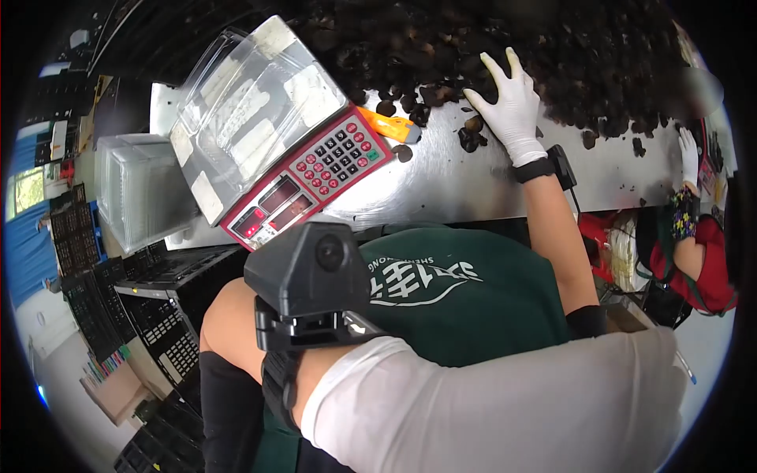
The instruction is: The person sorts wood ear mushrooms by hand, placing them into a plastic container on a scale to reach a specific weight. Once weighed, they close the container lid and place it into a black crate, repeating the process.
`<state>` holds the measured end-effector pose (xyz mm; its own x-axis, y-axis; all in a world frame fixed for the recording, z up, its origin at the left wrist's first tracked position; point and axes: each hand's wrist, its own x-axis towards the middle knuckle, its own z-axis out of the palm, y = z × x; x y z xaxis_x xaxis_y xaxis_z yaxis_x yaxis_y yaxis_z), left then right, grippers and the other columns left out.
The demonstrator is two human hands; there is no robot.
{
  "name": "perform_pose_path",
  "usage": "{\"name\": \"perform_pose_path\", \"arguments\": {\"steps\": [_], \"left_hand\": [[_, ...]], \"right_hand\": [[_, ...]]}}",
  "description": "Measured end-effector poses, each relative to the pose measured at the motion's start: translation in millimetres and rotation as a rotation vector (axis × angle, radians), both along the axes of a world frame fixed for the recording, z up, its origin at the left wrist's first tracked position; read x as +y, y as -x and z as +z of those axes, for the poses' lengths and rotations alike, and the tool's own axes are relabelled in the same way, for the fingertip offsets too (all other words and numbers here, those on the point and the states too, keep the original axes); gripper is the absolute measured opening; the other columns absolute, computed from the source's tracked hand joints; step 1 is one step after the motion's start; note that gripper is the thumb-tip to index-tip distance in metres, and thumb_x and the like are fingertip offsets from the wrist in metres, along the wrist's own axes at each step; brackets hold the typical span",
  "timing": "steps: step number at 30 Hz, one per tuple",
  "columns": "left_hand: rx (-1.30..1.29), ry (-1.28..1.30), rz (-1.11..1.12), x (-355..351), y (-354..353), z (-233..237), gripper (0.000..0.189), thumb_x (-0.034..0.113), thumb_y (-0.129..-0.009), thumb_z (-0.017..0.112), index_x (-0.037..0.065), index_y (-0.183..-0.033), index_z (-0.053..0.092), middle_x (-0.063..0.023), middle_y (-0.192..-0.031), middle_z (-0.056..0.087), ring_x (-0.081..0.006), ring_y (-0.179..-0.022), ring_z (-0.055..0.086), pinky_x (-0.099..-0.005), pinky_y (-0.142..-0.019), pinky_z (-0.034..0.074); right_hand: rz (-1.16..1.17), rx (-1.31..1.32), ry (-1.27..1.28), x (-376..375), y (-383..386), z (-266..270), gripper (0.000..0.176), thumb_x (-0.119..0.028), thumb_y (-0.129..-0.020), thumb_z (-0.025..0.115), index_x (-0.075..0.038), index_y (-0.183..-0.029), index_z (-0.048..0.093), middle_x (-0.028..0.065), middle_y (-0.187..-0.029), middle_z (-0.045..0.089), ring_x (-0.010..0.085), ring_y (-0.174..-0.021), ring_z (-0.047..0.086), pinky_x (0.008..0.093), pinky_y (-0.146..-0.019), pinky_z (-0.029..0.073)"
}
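Shiny metal table (441, 177) top holds lots of dark bits (599, 63), behind and right of the red scale (331, 162). Also right of the scale, the right hand (512, 110) has its fingers spread wide at those bits. The left hand (489, 402) is nearer than the scale; I can't tell if it grips anything. A clear tub (244, 106) sits on the scale.
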<state>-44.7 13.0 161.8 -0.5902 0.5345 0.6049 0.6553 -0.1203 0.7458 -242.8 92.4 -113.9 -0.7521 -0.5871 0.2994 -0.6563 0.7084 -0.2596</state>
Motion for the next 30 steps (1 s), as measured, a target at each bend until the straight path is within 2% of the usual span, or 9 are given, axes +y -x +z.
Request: {"name": "perform_pose_path", "arguments": {"steps": [6,9,11,13,14,17,20,24,30], "left_hand": [[-0.008,0.056,-0.168,-18.2,27.5,13.5,0.034,0.025,-0.089,0.059,0.000,-0.112,0.064,-0.0166,-0.106,0.065,-0.0318,-0.095,0.062,-0.0414,-0.085,0.051],[0.077,-0.240,0.380,55.1,-20.8,-30.1,0.043,0.025,-0.085,0.062,-0.001,-0.120,0.063,-0.0186,-0.122,0.060,-0.0327,-0.109,0.059,-0.0400,-0.097,0.048],[0.003,-0.027,0.639,68.9,-32.7,-32.0,0.035,0.022,-0.083,0.062,0.001,-0.110,0.064,-0.0165,-0.118,0.060,-0.0317,-0.106,0.059,-0.0391,-0.093,0.047],[-0.046,0.715,0.605,-4.8,-12.5,4.5,0.015,0.017,-0.079,0.062,0.004,-0.086,0.067,-0.0111,-0.099,0.064,-0.0283,-0.091,0.062,-0.0375,-0.077,0.050],[-0.054,0.723,0.692,-29.2,-11.2,-11.4,0.015,0.012,-0.075,0.063,0.006,-0.088,0.068,-0.0092,-0.097,0.065,-0.0271,-0.090,0.063,-0.0375,-0.076,0.050],[-0.191,0.774,0.978,-95.3,-20.3,-57.1,0.027,0.002,-0.072,0.063,0.009,-0.098,0.068,-0.0096,-0.103,0.067,-0.0303,-0.097,0.064,-0.0411,-0.084,0.050],[-0.457,0.662,1.473,-129.5,-69.2,-91.8,0.042,-0.008,-0.074,0.062,0.007,-0.113,0.068,-0.0112,-0.120,0.063,-0.0296,-0.108,0.060,-0.0409,-0.090,0.049],[-0.322,0.776,1.778,-153.8,-112.8,-140.1,0.035,0.001,-0.087,0.061,0.006,-0.122,0.065,-0.0137,-0.127,0.059,-0.0319,-0.120,0.055,-0.0432,-0.101,0.043],[-0.307,0.726,1.765,-156.8,-127.5,-165.1,0.019,0.006,-0.094,0.060,0.004,-0.112,0.068,-0.0165,-0.128,0.059,-0.0387,-0.133,0.046,-0.0461,-0.108,0.040]], "right_hand": [[-0.020,0.016,0.218,3.1,6.3,-11.7,0.036,-0.025,-0.075,0.076,-0.023,-0.111,0.071,0.0022,-0.120,0.061,0.0236,-0.106,0.062,0.0365,-0.084,0.055],[-0.008,-0.108,0.291,4.1,22.9,-8.4,0.029,-0.019,-0.073,0.075,-0.018,-0.102,0.073,0.0054,-0.109,0.064,0.0257,-0.098,0.066,0.0349,-0.083,0.054],[0.000,-0.208,0.338,6.9,32.2,-4.0,0.027,-0.019,-0.073,0.075,-0.015,-0.100,0.074,0.0061,-0.106,0.066,0.0266,-0.097,0.066,0.0346,-0.084,0.054],[0.008,-0.261,0.407,11.2,43.8,1.5,0.026,-0.018,-0.073,0.075,-0.011,-0.098,0.075,0.0083,-0.099,0.068,0.0283,-0.094,0.067,0.0341,-0.083,0.053],[0.004,-0.309,0.428,13.2,45.1,10.5,0.027,-0.018,-0.076,0.074,-0.008,-0.101,0.074,0.0089,-0.096,0.070,0.0241,-0.090,0.069,0.0324,-0.082,0.053],[-0.090,-0.829,0.742,17.0,37.7,42.7,0.021,-0.015,-0.087,0.070,0.000,-0.101,0.073,0.0035,-0.090,0.071,0.0125,-0.083,0.066,0.0252,-0.073,0.051],[-0.323,-1.402,1.141,16.6,23.6,68.7,0.020,-0.022,-0.092,0.066,-0.008,-0.104,0.070,0.0008,-0.092,0.070,0.0101,-0.076,0.063,0.0230,-0.056,0.044],[0.195,-2.147,1.404,10.9,26.0,53.3,0.025,-0.027,-0.096,0.056,-0.010,-0.111,0.066,0.0046,-0.103,0.070,0.0151,-0.079,0.065,0.0240,-0.045,0.042],[0.326,-2.224,1.347,-42.9,-10.2,87.2,0.026,-0.022,-0.097,0.052,-0.005,-0.111,0.066,0.0112,-0.107,0.070,0.0178,-0.086,0.071,0.0237,-0.044,0.049]]}}
